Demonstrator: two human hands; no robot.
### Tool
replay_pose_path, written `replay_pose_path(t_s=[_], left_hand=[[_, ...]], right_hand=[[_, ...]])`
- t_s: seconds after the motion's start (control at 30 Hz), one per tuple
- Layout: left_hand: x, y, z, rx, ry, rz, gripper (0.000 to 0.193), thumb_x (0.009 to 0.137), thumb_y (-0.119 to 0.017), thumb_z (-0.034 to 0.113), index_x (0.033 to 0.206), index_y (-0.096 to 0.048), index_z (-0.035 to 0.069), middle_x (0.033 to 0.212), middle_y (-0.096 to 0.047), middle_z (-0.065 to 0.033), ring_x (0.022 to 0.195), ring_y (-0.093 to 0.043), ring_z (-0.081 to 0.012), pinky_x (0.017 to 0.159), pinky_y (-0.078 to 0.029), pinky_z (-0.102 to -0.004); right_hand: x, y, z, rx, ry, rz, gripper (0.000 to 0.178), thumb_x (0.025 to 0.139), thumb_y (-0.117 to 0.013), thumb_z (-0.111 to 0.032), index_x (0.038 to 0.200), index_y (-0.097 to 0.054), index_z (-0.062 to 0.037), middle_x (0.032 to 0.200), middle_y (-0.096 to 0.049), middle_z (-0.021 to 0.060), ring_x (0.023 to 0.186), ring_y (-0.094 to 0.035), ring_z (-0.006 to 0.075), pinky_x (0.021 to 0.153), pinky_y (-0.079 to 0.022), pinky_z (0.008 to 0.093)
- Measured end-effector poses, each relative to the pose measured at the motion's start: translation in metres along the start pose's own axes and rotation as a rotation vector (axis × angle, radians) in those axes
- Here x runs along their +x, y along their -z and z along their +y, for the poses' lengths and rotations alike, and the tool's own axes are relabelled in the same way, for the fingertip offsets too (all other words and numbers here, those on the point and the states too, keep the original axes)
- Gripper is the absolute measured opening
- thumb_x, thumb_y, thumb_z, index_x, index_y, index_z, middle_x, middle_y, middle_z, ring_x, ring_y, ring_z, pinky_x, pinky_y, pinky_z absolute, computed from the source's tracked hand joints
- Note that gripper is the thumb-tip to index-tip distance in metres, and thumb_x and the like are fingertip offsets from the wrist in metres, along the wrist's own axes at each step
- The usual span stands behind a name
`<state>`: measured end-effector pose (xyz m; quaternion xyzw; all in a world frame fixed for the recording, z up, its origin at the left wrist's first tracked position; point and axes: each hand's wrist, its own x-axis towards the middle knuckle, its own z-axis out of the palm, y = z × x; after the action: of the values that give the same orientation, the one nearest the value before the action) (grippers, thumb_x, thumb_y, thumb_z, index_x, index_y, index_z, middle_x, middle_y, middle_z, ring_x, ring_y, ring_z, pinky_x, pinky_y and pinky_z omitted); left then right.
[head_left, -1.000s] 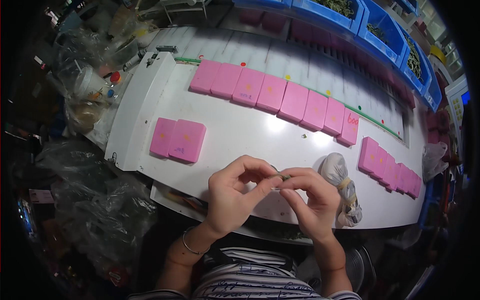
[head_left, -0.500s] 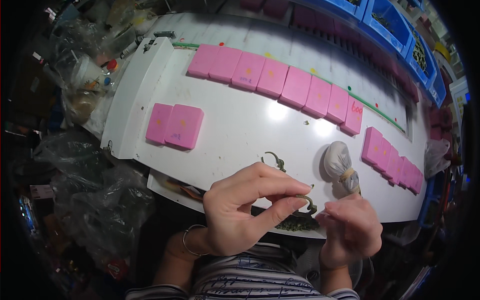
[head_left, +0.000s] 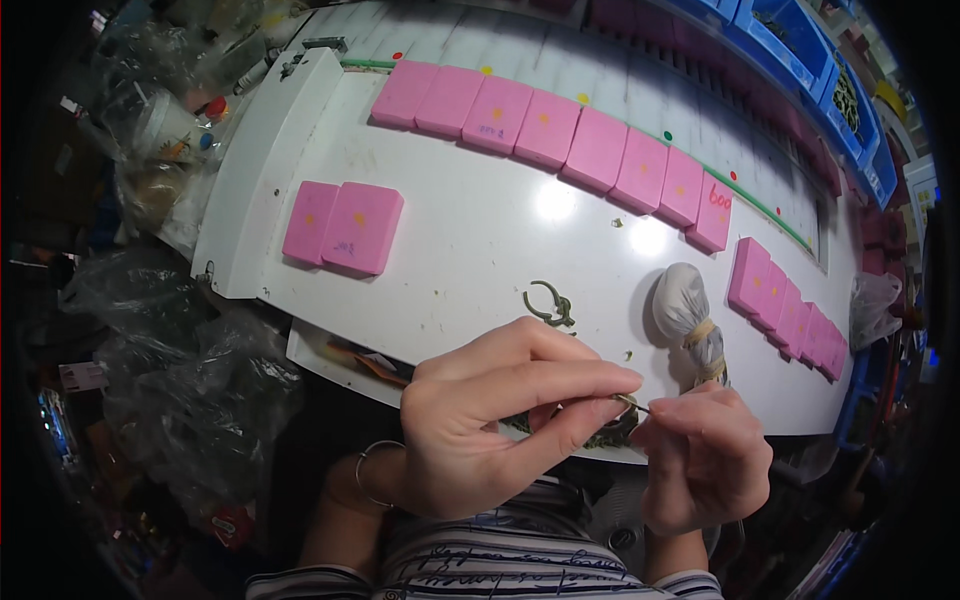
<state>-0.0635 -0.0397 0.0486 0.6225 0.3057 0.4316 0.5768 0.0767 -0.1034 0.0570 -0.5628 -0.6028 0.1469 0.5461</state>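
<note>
My left hand [head_left: 510, 420] is closed, thumb and fingertips pinching a small green curved piece [head_left: 624, 399], mostly hidden by the fingers. Close against it on the right, my right hand [head_left: 705, 455] is also closed, and a thin dark tip [head_left: 644, 409] juts from its fingers toward the piece. Just beyond the right hand is a bulb-shaped bundle [head_left: 682, 297] wrapped in pale plastic and bound with a tan band. Its lower end passes behind the fingers; I cannot tell whether they hold it. A curved open green piece [head_left: 550, 304] lies on the white tabletop [head_left: 450, 240] past my left hand.
Pink blocks [head_left: 500, 112] line the far side, with another row [head_left: 785, 307] at right and a pair [head_left: 345, 228] at left. Green scraps [head_left: 608, 437] lie beneath my hands. Blue bins [head_left: 785, 45] stand at far right; clear plastic bags [head_left: 190, 360] hang at left.
The green piece has turned and now shows less between my left fingers. My right fingertips have come closer to it, with the thin tip now visible. The table view has shifted slightly upward.
</note>
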Motion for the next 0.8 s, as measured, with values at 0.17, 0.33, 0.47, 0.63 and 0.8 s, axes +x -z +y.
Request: replay_pose_path(t_s=[0.17, 0.33, 0.47, 0.63, 0.8], left_hand=[[-0.0004, 0.0003, -0.0028, -0.003, -0.002, -0.005, 0.018, 0.069, -0.064, -0.01, 0.086, -0.066, -0.004, 0.077, -0.06, -0.0111, 0.068, -0.057, -0.0142, 0.059, -0.044, -0.0227], [0.0003, 0.0002, -0.0029, -0.003, 0.014, -0.008, 0.019, 0.069, -0.063, -0.011, 0.086, -0.066, -0.004, 0.077, -0.06, -0.0112, 0.068, -0.057, -0.0143, 0.059, -0.045, -0.0231], [0.0015, -0.001, -0.0024, 0.01, 0.032, -0.02, 0.019, 0.069, -0.063, -0.01, 0.086, -0.066, -0.004, 0.077, -0.06, -0.0112, 0.068, -0.057, -0.0144, 0.059, -0.045, -0.0233], [0.0008, 0.0014, -0.0046, 0.028, 0.023, -0.02, 0.019, 0.069, -0.063, -0.01, 0.086, -0.067, -0.004, 0.078, -0.061, -0.0109, 0.068, -0.057, -0.0143, 0.059, -0.044, -0.023], [0.001, 0.0001, -0.0057, 0.033, 0.023, -0.018, 0.019, 0.069, -0.063, -0.01, 0.087, -0.067, -0.004, 0.078, -0.06, -0.0108, 0.068, -0.056, -0.0142, 0.06, -0.044, -0.0226]], right_hand=[[0.0014, 0.0052, -0.0016, -0.093, 0.001, -0.057, 0.032, 0.059, -0.07, 0.01, 0.086, -0.063, -0.006, 0.065, -0.062, 0.005, 0.049, -0.056, 0.0164, 0.045, -0.043, 0.0233], [0.0022, 0.0006, 0.0009, -0.094, 0.113, -0.098, 0.013, 0.072, -0.062, 0.007, 0.083, -0.056, 0.0014, 0.061, -0.057, 0.0086, 0.049, -0.05, 0.0144, 0.049, -0.036, 0.0239], [0.0022, 0.0066, -0.003, -0.141, 0.056, -0.12, 0.013, 0.073, -0.061, 0.007, 0.084, -0.056, 0.0011, 0.061, -0.057, 0.0083, 0.05, -0.05, 0.0142, 0.049, -0.037, 0.0243], [0.0002, 0.0009, -0.0037, -0.152, -0.099, -0.063, 0.03, 0.058, -0.071, 0.004, 0.082, -0.066, -0.012, 0.067, -0.062, 0.0015, 0.053, -0.056, 0.0166, 0.049, -0.044, 0.0249], [0.0, 0.0042, -0.0034, -0.198, -0.105, -0.074, 0.031, 0.057, -0.071, 0.004, 0.083, -0.065, -0.0126, 0.067, -0.062, 0.0009, 0.052, -0.055, 0.016, 0.048, -0.043, 0.0243]])
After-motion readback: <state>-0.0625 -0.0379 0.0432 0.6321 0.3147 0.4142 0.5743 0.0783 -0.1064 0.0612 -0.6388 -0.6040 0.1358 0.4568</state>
